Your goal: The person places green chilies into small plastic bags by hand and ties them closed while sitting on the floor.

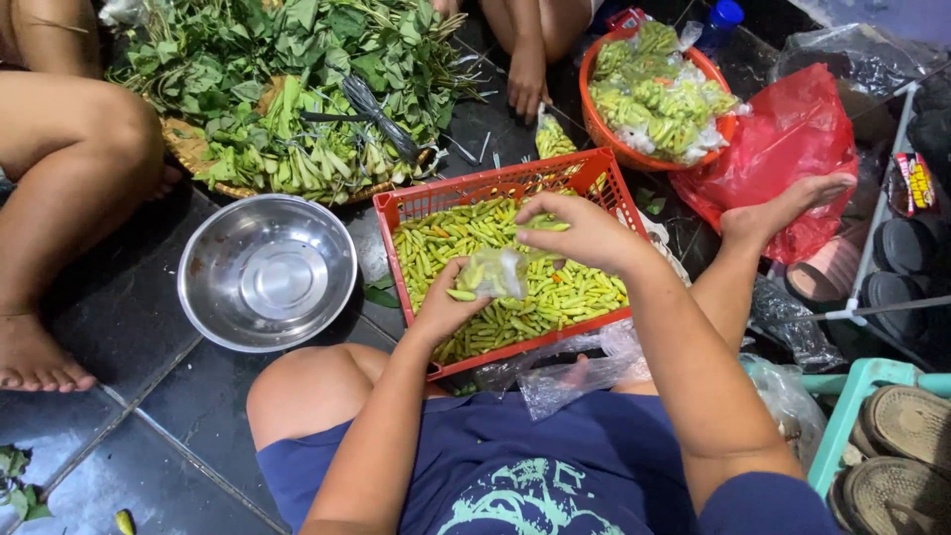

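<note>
My left hand (448,309) grips a small clear bag (492,272) over the red crate (495,185) of green chillies (570,292); my right hand (578,230) pinches chillies into it.

Both bare forearms reach forward from the torso, elbows bent. The left hand (448,305) is cupped palm up, fingers curled closed. The right hand (578,230) arches just above it, wrist bent down, fingertips pinched together. The two hands nearly touch.
</note>
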